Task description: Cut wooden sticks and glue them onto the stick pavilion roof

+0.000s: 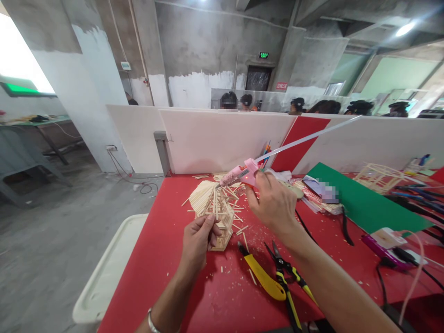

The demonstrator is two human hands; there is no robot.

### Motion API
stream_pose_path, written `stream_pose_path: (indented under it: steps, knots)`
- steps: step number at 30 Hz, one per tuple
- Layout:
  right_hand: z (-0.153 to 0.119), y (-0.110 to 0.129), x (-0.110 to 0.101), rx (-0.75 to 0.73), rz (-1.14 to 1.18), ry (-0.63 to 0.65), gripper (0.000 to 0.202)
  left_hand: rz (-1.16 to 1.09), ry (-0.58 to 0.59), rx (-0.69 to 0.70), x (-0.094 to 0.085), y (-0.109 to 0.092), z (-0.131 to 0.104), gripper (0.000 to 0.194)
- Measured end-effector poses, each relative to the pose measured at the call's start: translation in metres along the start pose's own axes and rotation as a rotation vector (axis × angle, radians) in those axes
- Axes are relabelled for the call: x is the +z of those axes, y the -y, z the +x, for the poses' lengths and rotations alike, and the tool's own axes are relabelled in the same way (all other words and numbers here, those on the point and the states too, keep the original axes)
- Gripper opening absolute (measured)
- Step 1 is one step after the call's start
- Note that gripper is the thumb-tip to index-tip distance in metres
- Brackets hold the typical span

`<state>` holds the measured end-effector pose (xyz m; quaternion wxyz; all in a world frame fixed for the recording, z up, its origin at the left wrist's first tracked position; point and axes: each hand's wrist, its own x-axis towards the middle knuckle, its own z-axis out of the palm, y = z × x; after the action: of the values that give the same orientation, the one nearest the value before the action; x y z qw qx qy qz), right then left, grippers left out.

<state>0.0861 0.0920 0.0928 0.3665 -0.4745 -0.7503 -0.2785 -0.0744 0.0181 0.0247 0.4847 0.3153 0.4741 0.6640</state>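
My right hand (272, 199) is wrapped round a pink hot glue gun (237, 175), and a long clear glue stick (308, 136) sticks out of its back end. The gun's nozzle points down left at the tops of thin wooden sticks (215, 201). With thumb and fingers pinched, my left hand (199, 238) holds the lower part of these sticks. Behind and beside that hand stands a small structure of wooden sticks (226, 229) on the red table. Whether the pinched sticks are joined to it, I cannot tell. Loose sticks (237, 215) lie around it.
A yellow-handled knife (265, 280) and yellow-black pruning shears (286, 273) lie near my right forearm. To the right are a green board (367, 199), a phone (321, 189) and a purple power strip (391, 252) with cables. A white partition (222, 138) borders the table's far side.
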Motion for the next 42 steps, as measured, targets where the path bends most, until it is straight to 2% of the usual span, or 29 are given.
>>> stream_pose_path:
  steps: [6,26,42]
  knots:
    - [0.0004,0.002,0.0006,-0.007,0.006,-0.034,0.028,-0.004,0.012,-0.001,-0.0005,-0.0014,-0.0013,0.032]
    - [-0.0028,0.0027,0.0001,-0.014,0.019,-0.008,0.029,0.017,0.024,-0.007,-0.0002,-0.0033,-0.0021,0.022]
    - [-0.0039,0.0015,0.001,-0.011,0.019,0.005,0.031,0.026,0.014,0.0,0.0024,-0.0045,-0.0026,0.024]
